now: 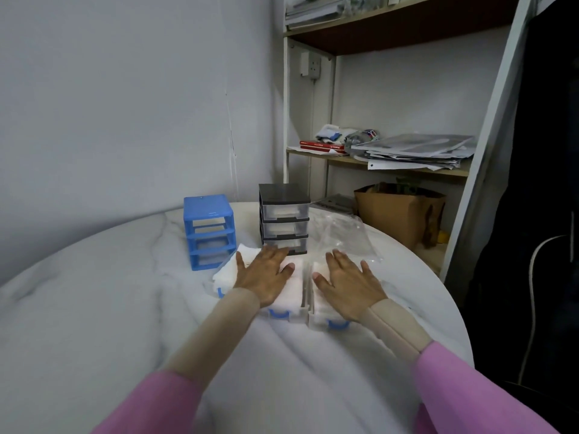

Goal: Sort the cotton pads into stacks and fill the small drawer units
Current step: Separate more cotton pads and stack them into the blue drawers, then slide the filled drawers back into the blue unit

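The cotton pads [291, 288] lie packed in clear drawers pulled out onto the worktop [94, 308] just in front of me. The left drawer [282, 311] and the right drawer [326, 321] sit side by side, touching or nearly so, each with a blue handle facing me. A third drawer [221, 285] of pads pokes out at an angle on the far left, partly under my left hand [261, 275].

I judge the pads light, soft and springy: they will compress under a palm and puff back, and a loose stack could slide or topple if nudged sideways. I would take a stack from its two sides with fingers and thumb, low down. The drawers look like thin, stiff plastic, light enough to skid on the marble-patterned top, so I would lift each by its walls rather than by the handle alone.

My left hand lies flat, fingers spread, palm down on the pads of the left drawer. My right hand [347, 285] does the same on the right drawer; neither grips anything, both simply press. Both forearms reach forward from pink sleeves, wrists low.

Beyond the hands stands the blue drawer unit [209, 231], its three slots empty, and beside it the black drawer unit [283, 217] with its drawers in. A crumpled clear plastic bag [343, 236] lies to the right of that. A shelf [391, 166] of papers stands behind.
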`<state>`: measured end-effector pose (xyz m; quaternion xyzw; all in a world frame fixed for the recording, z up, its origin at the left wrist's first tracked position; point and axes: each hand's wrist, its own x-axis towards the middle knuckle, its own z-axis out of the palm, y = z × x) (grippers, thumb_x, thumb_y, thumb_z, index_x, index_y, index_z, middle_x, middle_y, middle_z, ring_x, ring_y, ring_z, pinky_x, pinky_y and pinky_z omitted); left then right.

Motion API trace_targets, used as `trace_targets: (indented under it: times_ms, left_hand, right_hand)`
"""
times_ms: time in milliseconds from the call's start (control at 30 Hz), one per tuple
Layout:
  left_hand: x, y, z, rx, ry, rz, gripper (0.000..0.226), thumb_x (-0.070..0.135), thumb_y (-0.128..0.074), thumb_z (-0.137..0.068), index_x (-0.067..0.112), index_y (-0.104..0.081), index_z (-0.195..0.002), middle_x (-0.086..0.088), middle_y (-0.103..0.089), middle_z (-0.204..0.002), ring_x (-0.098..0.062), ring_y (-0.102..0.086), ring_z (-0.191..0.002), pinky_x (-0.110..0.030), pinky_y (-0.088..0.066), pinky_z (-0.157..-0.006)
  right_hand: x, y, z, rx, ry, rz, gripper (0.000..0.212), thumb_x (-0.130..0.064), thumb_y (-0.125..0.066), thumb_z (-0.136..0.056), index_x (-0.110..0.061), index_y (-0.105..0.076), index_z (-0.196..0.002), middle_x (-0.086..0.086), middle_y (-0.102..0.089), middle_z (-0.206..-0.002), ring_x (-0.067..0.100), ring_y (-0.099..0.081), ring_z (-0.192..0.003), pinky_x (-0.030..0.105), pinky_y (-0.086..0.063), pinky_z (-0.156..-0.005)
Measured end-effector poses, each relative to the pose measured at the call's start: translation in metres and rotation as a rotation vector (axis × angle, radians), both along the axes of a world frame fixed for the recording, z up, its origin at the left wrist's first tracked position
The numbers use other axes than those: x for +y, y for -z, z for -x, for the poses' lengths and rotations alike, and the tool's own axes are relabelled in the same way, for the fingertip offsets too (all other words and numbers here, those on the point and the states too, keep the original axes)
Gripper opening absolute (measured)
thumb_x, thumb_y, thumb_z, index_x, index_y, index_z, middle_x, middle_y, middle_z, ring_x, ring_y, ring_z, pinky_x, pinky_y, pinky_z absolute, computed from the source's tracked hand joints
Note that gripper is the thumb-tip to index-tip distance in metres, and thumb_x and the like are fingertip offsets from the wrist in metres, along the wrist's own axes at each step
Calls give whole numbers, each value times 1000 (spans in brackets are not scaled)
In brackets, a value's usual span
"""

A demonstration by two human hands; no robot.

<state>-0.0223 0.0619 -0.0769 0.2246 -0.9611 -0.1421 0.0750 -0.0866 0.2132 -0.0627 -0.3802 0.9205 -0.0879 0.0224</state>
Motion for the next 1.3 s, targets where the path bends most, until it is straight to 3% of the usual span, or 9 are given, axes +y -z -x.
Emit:
trace_targets:
  times_ms: [200,600,1067,1200,1300]
  left_hand:
    - [-4,4,1,-190,-23,51,47,53,-14,-97,50,-4,-143,3,4,-158,-27,11,-144,-61,9,-109]
    - [-7,10,-17,-259,-31,110,48,52,-11,-98,51,7,-142,1,13,-157,-28,14,-144,-63,6,-109]
    - [-52,10,-109,-277,-231,138,49,48,-11,-99,46,9,-144,-2,13,-157,-29,13,-144,-64,4,-108]
    - [-73,10,-132,-278,-298,162,49,48,-11,-99,46,7,-144,-3,10,-158,-29,10,-144,-64,4,-108]
    - [-85,9,-142,-262,-340,150,48,50,-12,-99,46,2,-145,-3,7,-158,-28,9,-144,-65,8,-106]
  right_hand:
    - [-12,12,5,-74,29,-97,53,-37,-13,-102,-22,3,-150,2,9,-158,19,8,-145,47,2,-115]
    - [-18,28,3,-85,-11,0,54,-43,-16,-101,-26,1,-150,1,6,-159,18,4,-146,42,-4,-116]
    - [-85,26,-45,-131,-298,49,56,-43,-23,-101,-24,-6,-150,-1,2,-159,15,2,-146,38,-7,-118]
    - [-100,27,-54,-144,-395,200,48,-41,-34,-99,-21,-27,-142,0,-23,-152,20,-19,-142,38,-21,-113]
    - [-107,25,-55,-111,-433,189,39,-39,-33,-100,-23,-36,-136,-4,-17,-155,12,-10,-144,40,-6,-116]
